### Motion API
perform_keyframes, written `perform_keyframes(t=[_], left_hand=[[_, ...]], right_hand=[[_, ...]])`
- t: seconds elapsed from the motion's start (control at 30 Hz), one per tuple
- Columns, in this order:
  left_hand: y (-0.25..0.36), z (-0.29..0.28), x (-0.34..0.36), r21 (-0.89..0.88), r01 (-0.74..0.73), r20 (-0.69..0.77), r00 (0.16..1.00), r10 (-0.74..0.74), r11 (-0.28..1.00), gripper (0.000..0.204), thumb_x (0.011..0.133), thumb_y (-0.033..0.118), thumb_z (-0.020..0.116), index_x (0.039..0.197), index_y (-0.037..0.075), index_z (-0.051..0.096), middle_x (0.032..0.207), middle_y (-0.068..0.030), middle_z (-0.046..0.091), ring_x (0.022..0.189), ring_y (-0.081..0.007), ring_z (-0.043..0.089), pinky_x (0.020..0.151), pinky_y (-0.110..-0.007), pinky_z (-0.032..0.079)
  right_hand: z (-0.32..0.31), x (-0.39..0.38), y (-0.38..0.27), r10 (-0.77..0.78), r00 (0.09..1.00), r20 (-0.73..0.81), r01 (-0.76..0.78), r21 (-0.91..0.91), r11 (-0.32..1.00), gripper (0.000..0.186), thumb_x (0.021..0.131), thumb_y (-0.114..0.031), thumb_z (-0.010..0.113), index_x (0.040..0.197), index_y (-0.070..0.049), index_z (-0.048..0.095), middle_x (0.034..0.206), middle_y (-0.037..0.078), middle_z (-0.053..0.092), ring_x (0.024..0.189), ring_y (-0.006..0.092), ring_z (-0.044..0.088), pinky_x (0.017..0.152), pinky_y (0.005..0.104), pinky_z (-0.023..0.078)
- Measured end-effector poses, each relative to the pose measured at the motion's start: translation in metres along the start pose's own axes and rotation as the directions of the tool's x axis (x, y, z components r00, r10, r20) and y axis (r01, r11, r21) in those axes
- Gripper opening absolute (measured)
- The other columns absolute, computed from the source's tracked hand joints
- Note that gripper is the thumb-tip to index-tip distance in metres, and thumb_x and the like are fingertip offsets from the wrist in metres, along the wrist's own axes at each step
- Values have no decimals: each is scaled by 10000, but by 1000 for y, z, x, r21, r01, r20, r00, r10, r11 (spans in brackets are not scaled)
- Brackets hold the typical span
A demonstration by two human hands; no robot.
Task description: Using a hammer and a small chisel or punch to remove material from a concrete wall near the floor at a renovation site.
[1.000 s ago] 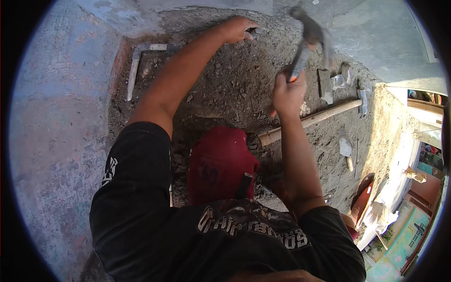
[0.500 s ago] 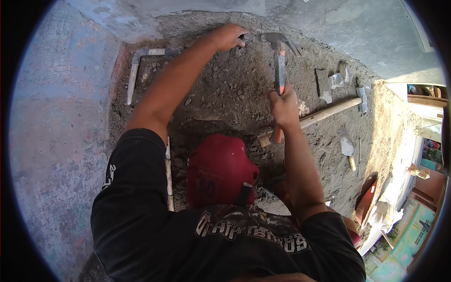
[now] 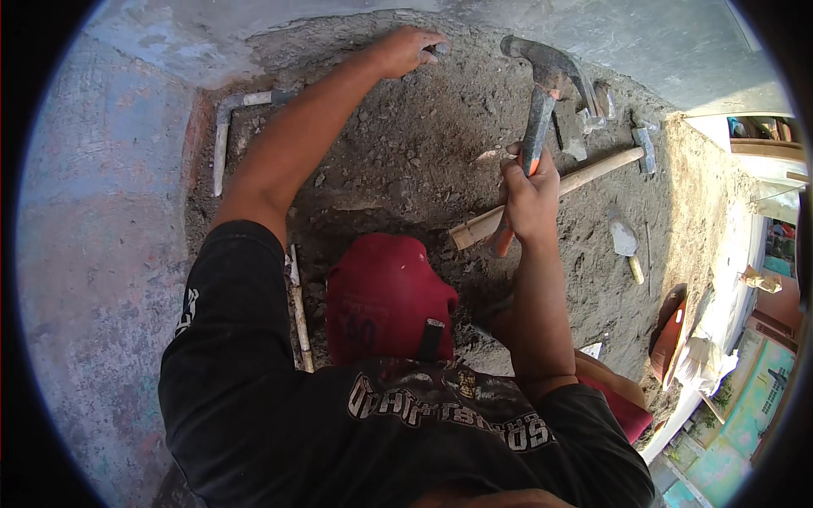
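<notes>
In the head view, the right hand (image 3: 532, 199), at 2 o'clock from the middle, is closed around the claw hammer (image 3: 538, 127), fingers wrapped about the grey-and-orange handle and its butt jutting out below the fist. The hammer's head stands at 1 o'clock, its striking face turned toward the left hand but apart from it, its claw pointing toward 4 o'clock.

The left hand (image 3: 406, 52), at 12 o'clock beside the foot of the wall (image 3: 279, 17), has its fingertips drawn nearly together on a small grey piece (image 3: 440, 49); its kind is too small to tell.

Around them on the soil (image 3: 398, 144) lie a wooden-handled hammer (image 3: 597, 172) at 2 o'clock, partly behind the right hand, a trowel (image 3: 624, 235) at 3 o'clock and a bent pipe (image 3: 221, 148) at 10 o'clock.
</notes>
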State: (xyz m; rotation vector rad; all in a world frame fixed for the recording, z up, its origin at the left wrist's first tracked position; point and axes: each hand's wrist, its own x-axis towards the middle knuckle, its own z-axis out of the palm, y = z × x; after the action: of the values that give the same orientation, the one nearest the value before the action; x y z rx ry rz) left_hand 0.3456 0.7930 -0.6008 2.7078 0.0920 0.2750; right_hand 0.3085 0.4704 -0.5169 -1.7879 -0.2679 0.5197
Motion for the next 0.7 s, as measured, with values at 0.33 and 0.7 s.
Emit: perform_keyframes(t=[0.33,0.7], left_hand=[[19,9,14,-105,-169,-169,974,150,980,346,941,312,609,1256,168,606,1262,-87,644,1182,-336,591,977,-484,495],[-15,2,22,-21,82,-4,997,-82,996,450,905,359,640,1252,74,607,1240,-176,631,1150,-358,594,970,-458,468]], right_hand=[[0,6,-15,-168,976,-136,164,-36,986,201,875,-175,631,1002,-25,591,693,10,563,638,97,535,610,291,453],[32,34,-27,-301,941,-155,274,-173,946,322,924,-297,663,952,-1,539,726,178,628,682,299,640,657,412,487]])
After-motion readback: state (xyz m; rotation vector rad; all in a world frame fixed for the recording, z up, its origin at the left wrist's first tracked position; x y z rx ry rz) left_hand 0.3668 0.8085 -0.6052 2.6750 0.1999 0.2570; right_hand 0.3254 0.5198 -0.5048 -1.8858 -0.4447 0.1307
